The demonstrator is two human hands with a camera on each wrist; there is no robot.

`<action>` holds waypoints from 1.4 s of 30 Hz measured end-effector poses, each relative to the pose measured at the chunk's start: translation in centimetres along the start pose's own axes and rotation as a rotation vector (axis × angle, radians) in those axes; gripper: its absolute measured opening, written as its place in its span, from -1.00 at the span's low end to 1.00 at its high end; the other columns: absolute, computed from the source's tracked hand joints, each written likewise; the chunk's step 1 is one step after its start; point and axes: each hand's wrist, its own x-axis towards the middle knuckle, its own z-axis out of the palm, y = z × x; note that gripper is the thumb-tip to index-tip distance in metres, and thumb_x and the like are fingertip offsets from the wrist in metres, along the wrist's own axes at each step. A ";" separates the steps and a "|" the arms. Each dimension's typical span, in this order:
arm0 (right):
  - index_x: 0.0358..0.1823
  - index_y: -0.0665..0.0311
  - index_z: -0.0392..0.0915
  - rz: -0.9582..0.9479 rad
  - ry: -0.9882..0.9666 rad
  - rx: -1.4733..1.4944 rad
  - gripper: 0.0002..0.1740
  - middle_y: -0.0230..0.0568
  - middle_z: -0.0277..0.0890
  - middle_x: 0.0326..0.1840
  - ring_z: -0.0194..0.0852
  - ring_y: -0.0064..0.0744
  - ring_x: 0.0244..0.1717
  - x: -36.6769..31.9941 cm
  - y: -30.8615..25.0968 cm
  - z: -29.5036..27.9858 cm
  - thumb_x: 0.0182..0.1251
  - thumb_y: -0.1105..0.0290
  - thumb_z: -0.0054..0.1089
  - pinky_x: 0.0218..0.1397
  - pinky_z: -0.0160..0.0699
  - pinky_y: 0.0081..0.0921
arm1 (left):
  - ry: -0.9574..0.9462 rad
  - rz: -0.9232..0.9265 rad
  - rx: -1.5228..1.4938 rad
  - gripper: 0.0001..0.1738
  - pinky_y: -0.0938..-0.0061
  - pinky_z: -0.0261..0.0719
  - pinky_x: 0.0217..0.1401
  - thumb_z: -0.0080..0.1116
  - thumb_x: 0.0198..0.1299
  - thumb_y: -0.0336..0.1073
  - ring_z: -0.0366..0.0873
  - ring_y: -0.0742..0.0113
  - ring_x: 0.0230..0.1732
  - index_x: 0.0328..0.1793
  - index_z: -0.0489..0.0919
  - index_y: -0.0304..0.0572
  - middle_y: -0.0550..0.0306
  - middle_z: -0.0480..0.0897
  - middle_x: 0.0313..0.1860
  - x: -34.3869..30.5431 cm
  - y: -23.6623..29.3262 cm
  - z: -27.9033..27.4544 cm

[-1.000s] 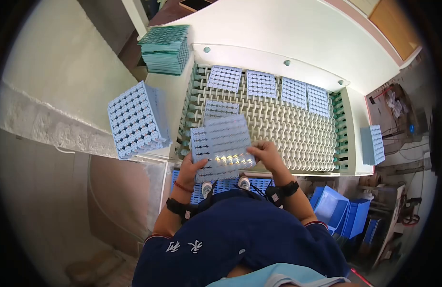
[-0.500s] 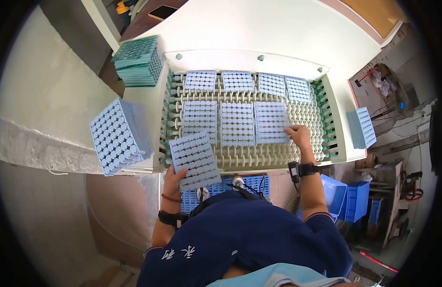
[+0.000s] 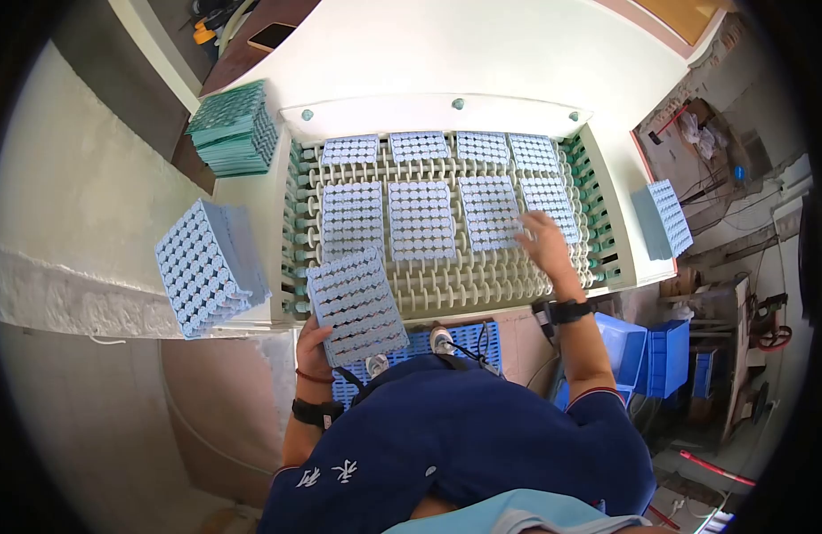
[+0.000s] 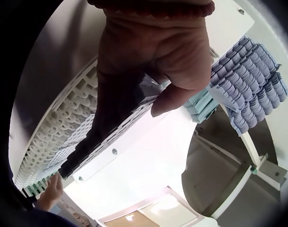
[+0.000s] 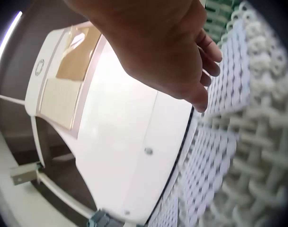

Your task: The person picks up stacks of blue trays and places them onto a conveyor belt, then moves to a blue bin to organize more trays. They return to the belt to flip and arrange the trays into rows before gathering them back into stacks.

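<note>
My left hand [image 3: 313,349] grips a small stack of light-blue circuit board panels [image 3: 357,307] by its left edge, tilted in front of the conveyor. In the left wrist view, the thumb [image 4: 170,100] lies on one side of the stack and the fingers on the other. My right hand [image 3: 549,254] is over the right end of the conveyor's nearer row, beside a flat panel [image 3: 553,206]. Its fingers are relaxed, with nothing held. Three more panels lie left of that one, including a slightly skewed panel [image 3: 491,214].
The roller conveyor [image 3: 446,289] carries a farther row of panels [image 3: 420,144]. A blue panel stack [image 3: 206,267] and a green stack [image 3: 233,129] stand on its left side. Another blue stack [image 3: 664,218] is on the right ledge. Blue bins [image 3: 664,356] sit low at right.
The right hand has left the held stack and moved right across the conveyor; the nearer row has grown rightward to its present panels. The left hand still holds the remaining stack, lower and left.
</note>
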 end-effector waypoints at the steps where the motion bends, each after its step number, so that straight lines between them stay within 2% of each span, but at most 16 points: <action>1: -0.05 0.22 0.56 -0.091 0.002 -0.069 -0.60 -0.05 0.47 0.06 0.47 -0.04 0.00 -0.1 -1.4 1.1 0.04 0.29 0.32 0.07 0.46 -0.27 | 0.005 0.007 0.010 -0.37 0.16 0.46 0.17 0.00 0.05 -0.41 0.48 -0.05 0.11 0.30 0.22 -0.48 -0.23 0.45 0.16 0.0 -0.1 0.3; 6: 0.08 0.15 0.48 -0.234 -0.126 -0.033 -0.51 -0.10 0.36 0.22 0.34 -0.10 0.19 1.1 -6.8 4.5 0.12 0.16 0.25 0.25 0.31 -0.22 | 0.001 0.019 0.031 -0.40 0.17 0.46 0.18 -0.01 0.08 -0.46 0.48 -0.03 0.12 0.30 0.22 -0.49 -0.23 0.44 0.17 -0.4 -0.5 -0.6; 8: 0.17 0.13 0.41 -0.283 -0.174 -0.180 -0.45 -0.13 0.26 0.31 0.20 -0.15 0.32 1.7 -8.0 5.4 0.17 0.09 0.18 0.35 0.16 -0.18 | -0.013 0.009 0.007 -0.42 0.17 0.45 0.19 -0.01 0.10 -0.46 0.48 -0.02 0.12 0.30 0.23 -0.48 -0.23 0.45 0.15 -0.5 -0.4 0.3; 12: 0.21 0.11 0.35 -0.283 -0.247 -0.199 -0.42 -0.13 0.19 0.35 0.10 -0.16 0.38 2.6 -9.4 6.6 0.21 0.02 0.11 0.38 0.08 -0.10 | 0.034 0.024 -0.008 -0.43 0.19 0.45 0.19 0.04 0.10 -0.51 0.49 0.03 0.11 0.29 0.26 -0.43 -0.16 0.48 0.14 -1.3 -0.4 -0.1; 15: 0.22 0.11 0.34 -0.404 -0.284 -0.205 -0.42 -0.12 0.20 0.35 0.10 -0.16 0.39 2.7 -9.9 7.5 0.22 0.01 0.09 0.39 0.06 -0.10 | 0.018 0.015 -0.005 -0.42 0.20 0.45 0.19 0.06 0.09 -0.51 0.49 0.05 0.11 0.29 0.26 -0.42 -0.15 0.48 0.14 -1.6 -0.3 0.0; 19: 0.19 0.12 0.35 -0.306 -0.327 -0.232 -0.45 -0.11 0.21 0.35 0.10 -0.16 0.39 3.6 -9.3 8.0 0.26 -0.02 0.02 0.40 0.03 -0.08 | 0.048 0.046 0.048 -0.41 0.24 0.46 0.18 0.08 0.09 -0.50 0.49 0.08 0.11 0.30 0.26 -0.40 -0.12 0.48 0.13 -1.9 -0.1 -0.2; 21: 0.21 0.13 0.33 -0.186 -0.249 -0.225 -0.44 -0.09 0.19 0.37 0.09 -0.14 0.40 3.7 -8.0 7.1 0.29 -0.03 -0.03 0.41 0.01 -0.07 | 0.050 0.049 0.056 -0.41 0.26 0.45 0.18 0.08 0.09 -0.49 0.49 0.09 0.11 0.30 0.25 -0.40 -0.11 0.48 0.13 -2.1 -0.1 -0.4; 23: 0.26 0.14 0.29 -0.131 -0.263 -0.268 -0.42 -0.04 0.15 0.38 0.07 -0.10 0.40 3.5 -6.5 5.8 0.31 -0.03 -0.06 0.41 0.00 -0.05 | 0.075 0.081 0.099 -0.40 0.19 0.49 0.15 0.04 0.09 -0.49 0.50 -0.01 0.09 0.30 0.22 -0.45 -0.22 0.47 0.13 -2.2 -0.3 -0.5; 25: 0.27 0.15 0.26 0.102 -0.310 -0.358 -0.40 -0.01 0.15 0.38 0.06 -0.06 0.40 3.1 -4.2 6.0 0.29 -0.02 -0.03 0.40 0.03 -0.05 | 0.083 0.076 0.099 -0.41 0.19 0.49 0.16 0.04 0.10 -0.49 0.50 -0.01 0.09 0.30 0.22 -0.45 -0.22 0.47 0.13 -2.2 -0.2 -0.6; 30: 0.20 0.19 0.34 0.071 -0.225 -0.319 -0.41 0.00 0.22 0.33 0.13 -0.05 0.35 2.0 -4.3 5.9 0.24 -0.01 0.05 0.32 0.11 -0.05 | 0.083 0.042 0.103 -0.43 0.20 0.49 0.16 0.03 0.10 -0.50 0.50 0.01 0.09 0.29 0.23 -0.44 -0.20 0.47 0.12 -1.4 -0.4 -0.4; 32: 0.10 0.23 0.44 -0.018 -0.021 -0.308 -0.45 0.04 0.37 0.19 0.36 -0.02 0.15 2.0 -4.7 6.0 0.21 0.00 0.13 0.17 0.32 -0.12 | 0.069 0.056 0.136 -0.44 0.22 0.48 0.16 0.05 0.11 -0.49 0.50 0.05 0.09 0.28 0.24 -0.44 -0.17 0.47 0.12 -0.9 -0.4 -0.4; 33: 0.10 0.23 0.44 -0.023 -0.020 -0.306 -0.45 0.04 0.37 0.19 0.36 -0.02 0.15 2.2 -5.7 5.7 0.21 0.00 0.13 0.17 0.32 -0.12 | 0.071 0.061 0.136 -0.44 0.22 0.48 0.16 0.05 0.11 -0.49 0.50 0.05 0.09 0.28 0.24 -0.44 -0.17 0.47 0.12 -0.6 -0.3 -0.3; 35: -0.06 0.29 0.55 0.059 -0.170 0.176 -0.54 -0.03 0.56 -0.10 0.56 -0.14 -0.13 1.5 -9.5 4.0 0.16 0.08 0.24 -0.06 0.51 -0.23 | 0.044 0.036 0.180 -0.42 0.28 0.44 0.19 0.10 0.11 -0.48 0.47 0.12 0.12 0.29 0.25 -0.40 -0.08 0.46 0.16 -0.4 -0.2 0.1; 37: -0.22 0.34 0.61 0.199 -0.558 0.609 -0.63 -0.18 0.61 -0.37 0.59 -0.38 -0.37 0.9 -13.2 3.4 0.15 0.16 0.30 -0.36 0.58 -0.40 | 0.038 0.032 0.195 -0.42 0.29 0.46 0.17 0.10 0.12 -0.47 0.49 0.13 0.10 0.29 0.25 -0.40 -0.09 0.47 0.14 0.0 -0.2 0.7; 39: -0.28 0.40 0.61 0.258 -0.755 0.905 -0.69 -0.25 0.57 -0.50 0.53 -0.57 -0.48 -0.9 -15.6 4.5 0.18 0.23 0.28 -0.49 0.54 -0.56 | 0.032 0.044 0.206 -0.43 0.30 0.48 0.15 0.09 0.13 -0.46 0.50 0.13 0.07 0.28 0.25 -0.41 -0.09 0.48 0.12 0.7 -0.1 1.1; 42: -0.31 0.44 0.59 0.342 -0.859 1.051 -0.70 -0.25 0.53 -0.56 0.48 -0.61 -0.61 -2.3 -15.9 7.4 0.20 0.26 0.27 -0.58 0.49 -0.68 | 0.051 0.006 0.195 -0.44 0.30 0.49 0.14 0.09 0.13 -0.46 0.50 0.15 0.08 0.28 0.26 -0.40 -0.07 0.49 0.12 0.8 -0.5 0.8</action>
